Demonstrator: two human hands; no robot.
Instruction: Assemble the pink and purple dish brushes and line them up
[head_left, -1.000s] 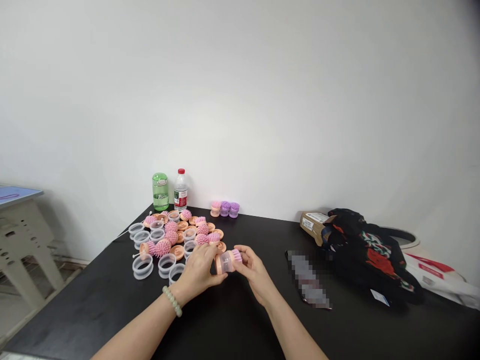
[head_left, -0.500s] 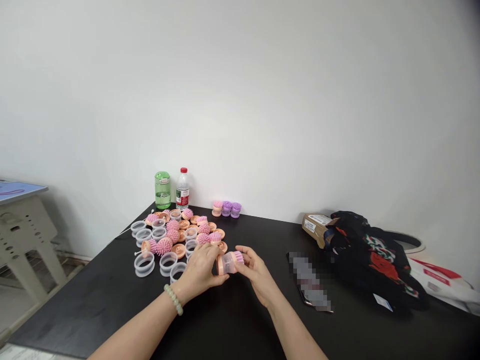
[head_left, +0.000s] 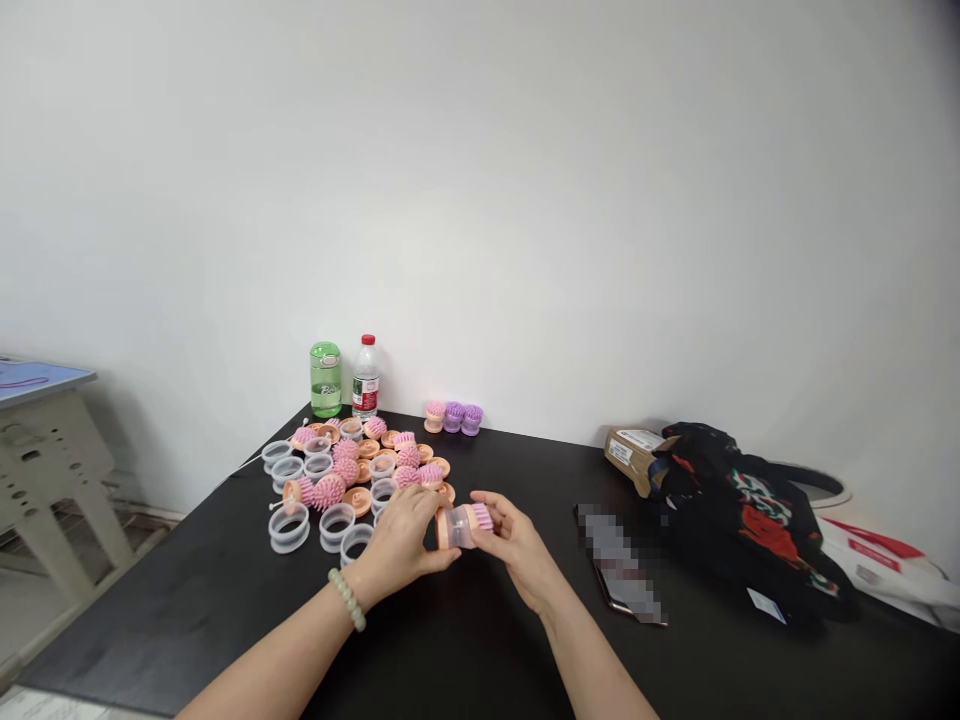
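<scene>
Between my hands, above the black table (head_left: 510,620), lies a scalp brush (head_left: 459,527) on its side: peach base, clear ring in the middle, pink bristles toward the right. My left hand (head_left: 401,540), with a bead bracelet at the wrist, is closed round the base end. The fingers and thumb of my right hand (head_left: 512,545) grip the bristle end. Left of my hands are loose parts: clear plastic rings (head_left: 289,527), pink bristle heads (head_left: 330,490) and peach discs (head_left: 358,501), several of each.
Three finished-looking brushes (head_left: 453,417) stand by the wall. A green bottle (head_left: 325,380) and a water bottle (head_left: 366,378) are at the back left. To the right lie a phone-like item (head_left: 619,565), partly blurred, a cardboard box (head_left: 632,460) and a black patterned bag (head_left: 750,530).
The brush has shifted slightly right, and its bristle end appears a little further from the base. Both hands keep nearly the same place and hold.
</scene>
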